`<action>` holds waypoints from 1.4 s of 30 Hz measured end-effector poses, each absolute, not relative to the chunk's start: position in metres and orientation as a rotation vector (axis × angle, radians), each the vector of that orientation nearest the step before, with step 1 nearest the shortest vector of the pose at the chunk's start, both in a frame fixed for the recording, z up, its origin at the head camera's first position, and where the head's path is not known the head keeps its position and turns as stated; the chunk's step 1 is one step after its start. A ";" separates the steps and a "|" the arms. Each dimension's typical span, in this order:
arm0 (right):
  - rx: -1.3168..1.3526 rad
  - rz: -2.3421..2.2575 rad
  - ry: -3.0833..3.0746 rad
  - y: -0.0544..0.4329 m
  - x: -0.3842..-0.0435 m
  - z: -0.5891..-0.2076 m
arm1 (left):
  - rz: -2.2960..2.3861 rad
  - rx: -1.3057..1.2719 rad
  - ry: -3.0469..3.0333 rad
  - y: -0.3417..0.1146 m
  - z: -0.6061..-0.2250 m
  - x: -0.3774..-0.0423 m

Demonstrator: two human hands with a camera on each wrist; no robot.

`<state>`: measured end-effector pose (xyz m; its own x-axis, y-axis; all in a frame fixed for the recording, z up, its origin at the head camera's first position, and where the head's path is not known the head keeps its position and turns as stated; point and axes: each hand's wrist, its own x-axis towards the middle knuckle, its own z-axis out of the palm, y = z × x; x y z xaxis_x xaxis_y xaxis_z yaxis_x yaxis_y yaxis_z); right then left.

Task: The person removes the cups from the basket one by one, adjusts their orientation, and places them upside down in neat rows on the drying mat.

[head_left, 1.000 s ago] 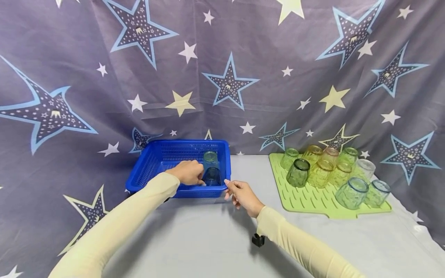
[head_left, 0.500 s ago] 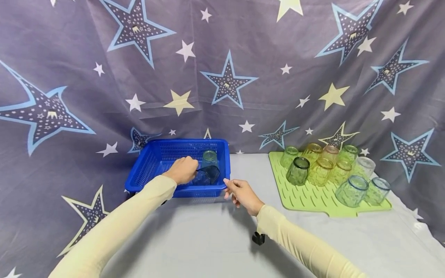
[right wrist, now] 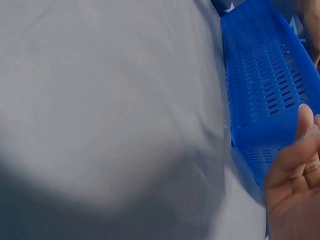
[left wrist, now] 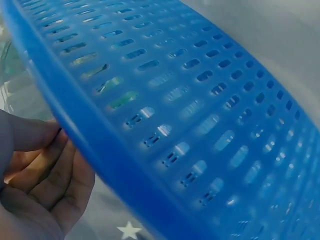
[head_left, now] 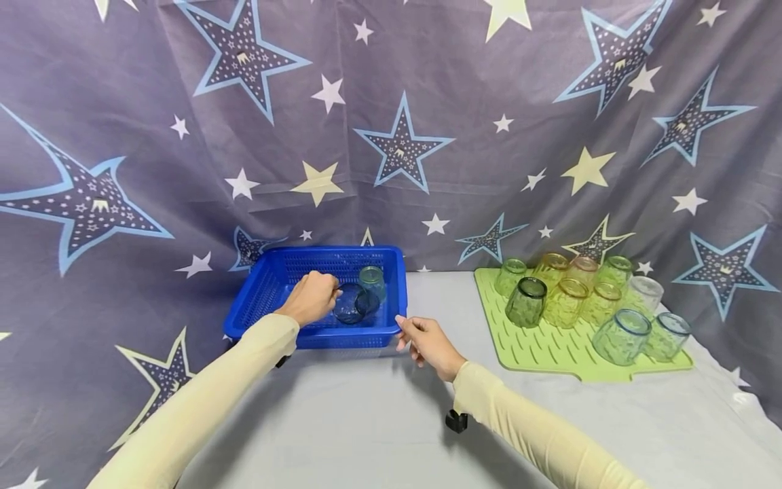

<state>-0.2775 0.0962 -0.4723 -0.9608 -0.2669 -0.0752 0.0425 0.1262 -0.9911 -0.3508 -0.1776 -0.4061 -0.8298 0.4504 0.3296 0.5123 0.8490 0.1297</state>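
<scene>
Inside the blue plastic basket (head_left: pixel 314 333), my left hand (head_left: pixel 310 297) pinches the edge of a dark blue glass (head_left: pixel 350 314), which lies tipped toward that hand. Behind it a pale green-blue glass (head_left: pixel 373 277) stands near the basket's right wall. The left wrist view has my curled left fingers (left wrist: pixel 52 187) beyond the basket rim, with little of the glass showing. My right hand (head_left: pixel 430 345) holds the basket's front right corner between thumb and forefinger. Its fingertips (right wrist: pixel 303 120) show at that corner in the right wrist view.
A green drying mat (head_left: pixel 537 353) lies to the right, bearing several coloured glasses, among them a dark green glass (head_left: pixel 527 303) and a blue-rimmed glass (head_left: pixel 622 337). A star-patterned cloth (head_left: pixel 427 224) hangs behind. The table (head_left: pixel 366 414) has a pale cover.
My left hand has moved left and slightly up within the basket. The dark blue glass has tipped from upright and shifted left with it. My right hand has stayed at the corner.
</scene>
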 end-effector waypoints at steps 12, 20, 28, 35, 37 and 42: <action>-0.160 -1.918 2.171 0.100 -0.279 -0.471 | -1.213 -0.357 -2.895 -0.191 -0.400 -0.340; -0.075 -2.014 2.205 0.103 -0.281 -0.472 | -1.668 -0.222 -2.785 -0.182 -0.400 -0.335; -0.080 -2.353 2.093 0.094 -0.274 -0.469 | -1.985 -0.387 -2.645 -0.170 -0.401 -0.330; -0.245 -2.452 1.768 0.089 -0.270 -0.455 | -2.062 -0.475 -2.608 -0.156 -0.402 -0.323; -0.246 -2.473 1.685 0.088 -0.270 -0.452 | -2.083 -0.488 -2.602 -0.152 -0.403 -0.321; -0.199 -2.521 1.500 0.085 -0.268 -0.444 | -2.105 -0.543 -2.599 -0.145 -0.401 -0.317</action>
<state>-0.2677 0.0847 -0.4444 -0.9707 -0.2401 0.0125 0.1036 -0.4644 -0.8795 -0.3168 -0.1446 -0.4012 -0.9193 0.3935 0.0090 0.0906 0.1893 0.9777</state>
